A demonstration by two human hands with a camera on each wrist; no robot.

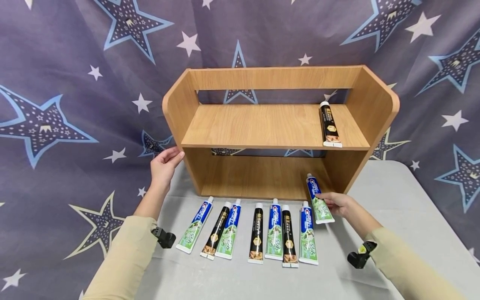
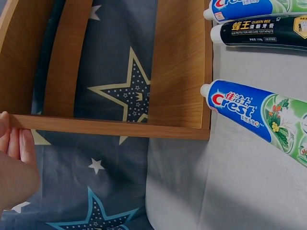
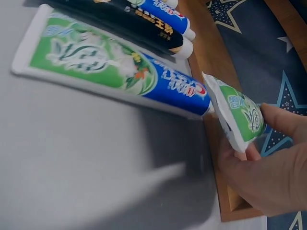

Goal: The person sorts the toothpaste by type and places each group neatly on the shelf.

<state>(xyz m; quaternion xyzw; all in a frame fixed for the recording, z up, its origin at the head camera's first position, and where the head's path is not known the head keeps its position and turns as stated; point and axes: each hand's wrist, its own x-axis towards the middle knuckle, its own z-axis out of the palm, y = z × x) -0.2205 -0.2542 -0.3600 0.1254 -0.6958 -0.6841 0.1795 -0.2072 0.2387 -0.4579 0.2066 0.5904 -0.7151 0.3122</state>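
R. hand [image 1: 338,203]: grips 1 blue/grn. tube [image 1: 319,207]. L. hand [image 1: 163,167]: pinches wooden shelf [image 1: 258,125], side edge. Worktop [image 1: 210,281]: 7 tubes [image 1: 256,233], asstd.

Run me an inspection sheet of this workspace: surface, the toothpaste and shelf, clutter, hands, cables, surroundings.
Surface: grey tabletop, with a wooden shelf unit standing on it.
Job's things: one black tube on the upper board; in front of the unit, a row of seven: four blue-and-green tubes and three black ones.
Clutter: nothing seen.
Left hand: touches the unit's left side panel.
Right hand: grips a fifth blue-and-green tube near the lower board's front right.
Cables: nothing seen.
Surroundings: dark star-patterned curtain behind; a small black device at each sleeve cuff.
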